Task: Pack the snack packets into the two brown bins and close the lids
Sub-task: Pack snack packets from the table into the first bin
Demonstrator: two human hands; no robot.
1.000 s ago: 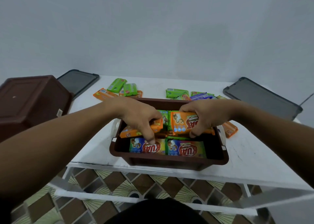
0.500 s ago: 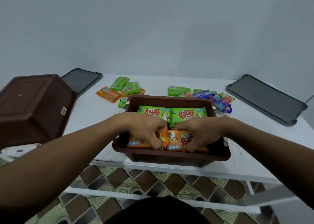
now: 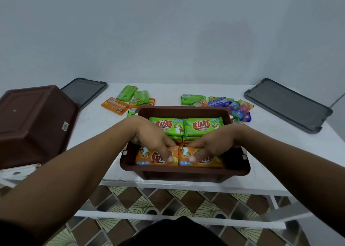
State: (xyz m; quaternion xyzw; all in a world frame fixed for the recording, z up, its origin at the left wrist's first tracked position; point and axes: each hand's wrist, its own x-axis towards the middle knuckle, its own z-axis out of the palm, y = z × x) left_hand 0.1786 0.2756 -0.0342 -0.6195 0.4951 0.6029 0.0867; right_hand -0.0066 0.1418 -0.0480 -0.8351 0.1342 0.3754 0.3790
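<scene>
- Fingers (image 3: 169,158) of the left hand (image 3: 149,139) pinch the left orange packet (image 3: 147,158): thumb flat on its top, the other fingers curled over its 12 o'clock edge.
- Same deal on the other side: the right hand (image 3: 214,143) pinches the right orange packet (image 3: 211,161), thumb on top and the rest hooked behind.
- Both packets lie flat and touching side by side in the 6 o'clock half of the open brown bin (image 3: 184,173), which sits at the counter's (image 3: 280,147) 6 o'clock edge.
- A second ago those two were held higher up, over the middle of the bin, and a blue-green row showed underneath. Now they're down on top of that row and cover it.
- Two green packets (image 3: 168,126) fill the bin's 12 o'clock half, side by side.
- The other brown bin (image 3: 33,122) is upside down at 9 o'clock, same as before.
- Grey lids: one at 10 o'clock (image 3: 84,91), one at 2 o'clock (image 3: 287,104), both lying flat, neither on a bin.
- Loose packets are still out: a green and orange bunch (image 3: 128,98) at 11 o'clock and a mixed bunch (image 3: 224,104) at 1 o'clock.
</scene>
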